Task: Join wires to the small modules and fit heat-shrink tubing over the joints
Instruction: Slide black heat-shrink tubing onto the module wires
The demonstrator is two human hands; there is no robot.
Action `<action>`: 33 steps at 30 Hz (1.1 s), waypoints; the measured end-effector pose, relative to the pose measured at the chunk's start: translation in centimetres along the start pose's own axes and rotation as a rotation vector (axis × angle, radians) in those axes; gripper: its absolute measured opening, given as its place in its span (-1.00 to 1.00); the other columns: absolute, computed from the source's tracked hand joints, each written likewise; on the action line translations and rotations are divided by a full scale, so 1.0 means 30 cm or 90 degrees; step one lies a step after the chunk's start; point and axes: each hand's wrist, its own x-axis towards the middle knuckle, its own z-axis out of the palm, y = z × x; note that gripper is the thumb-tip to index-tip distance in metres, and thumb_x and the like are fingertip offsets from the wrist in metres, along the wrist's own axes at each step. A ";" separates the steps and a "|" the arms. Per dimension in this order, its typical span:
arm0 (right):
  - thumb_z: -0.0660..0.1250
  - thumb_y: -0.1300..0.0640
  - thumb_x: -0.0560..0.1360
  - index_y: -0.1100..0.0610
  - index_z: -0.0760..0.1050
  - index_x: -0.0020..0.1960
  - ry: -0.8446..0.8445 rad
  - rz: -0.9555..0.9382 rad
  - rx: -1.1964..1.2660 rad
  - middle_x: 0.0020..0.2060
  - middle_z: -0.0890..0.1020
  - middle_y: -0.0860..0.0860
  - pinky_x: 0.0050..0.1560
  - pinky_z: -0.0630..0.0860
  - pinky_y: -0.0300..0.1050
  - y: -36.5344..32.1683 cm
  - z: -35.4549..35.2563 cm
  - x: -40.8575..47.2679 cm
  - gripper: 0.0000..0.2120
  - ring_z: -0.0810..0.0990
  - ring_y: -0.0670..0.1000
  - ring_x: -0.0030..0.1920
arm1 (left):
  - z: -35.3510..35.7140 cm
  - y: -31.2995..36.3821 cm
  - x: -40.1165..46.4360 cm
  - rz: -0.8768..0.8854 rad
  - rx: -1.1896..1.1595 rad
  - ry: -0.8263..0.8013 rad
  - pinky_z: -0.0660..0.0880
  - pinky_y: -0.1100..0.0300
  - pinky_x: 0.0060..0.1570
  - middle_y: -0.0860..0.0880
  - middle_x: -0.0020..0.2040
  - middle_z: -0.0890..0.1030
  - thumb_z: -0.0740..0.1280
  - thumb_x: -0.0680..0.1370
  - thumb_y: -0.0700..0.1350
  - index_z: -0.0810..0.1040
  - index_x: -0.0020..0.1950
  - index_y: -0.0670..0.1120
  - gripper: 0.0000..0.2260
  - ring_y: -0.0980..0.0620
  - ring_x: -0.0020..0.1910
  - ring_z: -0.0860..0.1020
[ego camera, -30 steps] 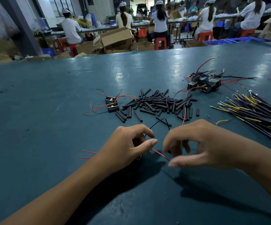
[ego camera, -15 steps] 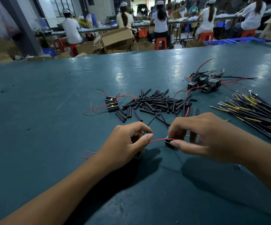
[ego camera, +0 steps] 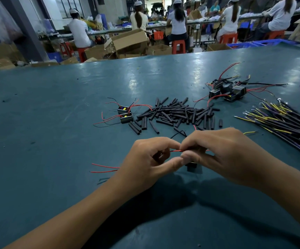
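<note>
Apparently mid-joining: left hand [ego camera: 145, 159] and right hand [ego camera: 222, 155] each pinch the red wire [ego camera: 176, 151] over the bench's [ego camera: 55, 123] near middle; next, a tube from the heat-shrink pile [ego camera: 178, 114] beyond goes on.

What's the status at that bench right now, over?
Left hand and right hand both pinching one red wire, fingertips nearly touching. Small black module under right thumb. Heat-shrink tube pile lies beyond the hands. Nothing in the way.
</note>
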 end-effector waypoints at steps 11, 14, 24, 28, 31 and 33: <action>0.30 -0.08 0.57 0.11 0.60 -0.07 0.048 -0.015 -0.023 -0.32 0.59 -0.10 -0.30 0.41 -0.30 -0.011 0.018 0.002 -0.73 0.47 -0.14 -0.35 | 0.003 0.002 0.001 0.036 0.048 -0.001 0.32 0.41 -0.27 0.27 -0.23 0.49 0.43 0.56 -0.12 0.67 -0.01 -0.15 -0.90 0.29 -0.31 0.44; 0.31 -0.09 0.56 0.14 0.60 -0.08 0.056 -0.025 -0.029 -0.30 0.58 -0.08 -0.25 0.38 -0.34 -0.002 0.011 0.004 -0.71 0.44 -0.14 -0.31 | 0.005 0.002 0.001 0.042 0.033 -0.007 0.34 0.34 -0.31 0.16 -0.25 0.53 0.40 0.59 -0.08 0.65 -0.04 -0.16 -0.85 0.25 -0.31 0.46; 0.33 0.10 0.58 0.14 0.57 -0.07 0.056 -0.036 0.019 -0.25 0.53 -0.13 -0.30 0.48 -0.15 0.020 -0.012 -0.002 -0.87 0.48 -0.09 -0.31 | 0.012 0.012 0.000 -0.010 -0.058 -0.053 0.32 0.12 -0.34 0.10 -0.24 0.42 0.27 0.64 0.06 0.52 -0.04 0.02 -0.85 0.03 -0.33 0.36; 0.33 0.09 0.58 0.12 0.57 -0.06 0.065 -0.018 0.048 -0.24 0.55 -0.11 -0.29 0.48 -0.15 0.022 -0.009 -0.002 -0.88 0.50 -0.11 -0.29 | 0.007 0.017 -0.006 -0.055 -0.175 -0.046 0.28 0.09 -0.44 -0.05 -0.31 0.52 0.31 0.63 0.03 0.58 0.03 0.01 -0.87 -0.07 -0.43 0.35; 0.33 0.09 0.57 0.13 0.57 -0.07 0.063 -0.013 0.064 -0.24 0.55 -0.11 -0.26 0.47 -0.20 0.025 -0.007 -0.003 -0.88 0.50 -0.13 -0.27 | 0.010 0.024 -0.002 -0.062 -0.231 -0.045 0.33 0.36 -0.33 0.13 -0.26 0.55 0.32 0.64 -0.07 0.58 -0.01 0.01 -0.93 0.18 -0.37 0.41; 0.34 0.11 0.56 0.14 0.57 -0.05 0.057 -0.011 0.061 -0.24 0.55 -0.10 -0.27 0.49 -0.18 0.030 -0.007 -0.006 -0.89 0.52 -0.09 -0.28 | 0.011 0.028 -0.001 -0.075 -0.281 -0.049 0.36 0.44 -0.25 0.12 -0.26 0.54 0.30 0.64 -0.11 0.58 -0.02 -0.03 -0.92 0.25 -0.32 0.44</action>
